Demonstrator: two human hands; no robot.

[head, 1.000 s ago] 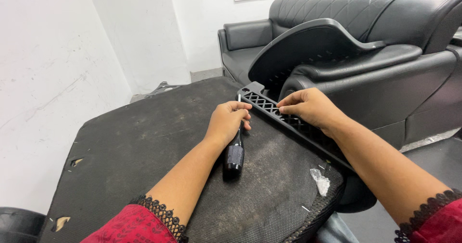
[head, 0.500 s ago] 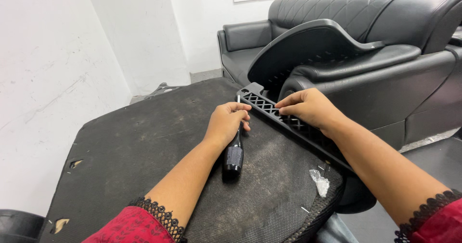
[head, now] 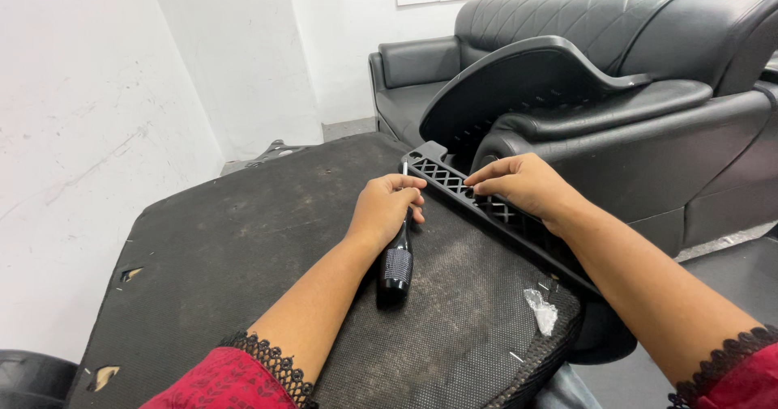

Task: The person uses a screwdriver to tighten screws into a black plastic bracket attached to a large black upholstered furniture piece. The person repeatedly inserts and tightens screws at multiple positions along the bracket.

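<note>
The left hand [head: 387, 209] is closed around a screwdriver [head: 397, 255], gripping it near the top of the handle. The black, knurled handle end projects below the hand and lies on the black mesh-covered panel [head: 243, 247] that serves as the working surface. The metal shaft shows just above the fingers, pointing at the near end of a black plastic lattice grille [head: 486, 210]. Whether the tip touches the grille cannot be told.

The right hand [head: 523, 186] rests on top of the grille, fingers curled together and pressing down on its lattice openings. The grille is a long narrow strip lying along the far right edge of the panel, running from upper left to lower right.

A small crumpled piece of clear plastic [head: 541, 310] lies on the panel near the right forearm, apart from both hands. The panel shows small tears at its left edge.

Beyond the grille stands a black leather sofa [head: 567, 28], with a large curved black plastic shell [head: 519, 81] leaning against it. White walls enclose the area. No containers are in view.
</note>
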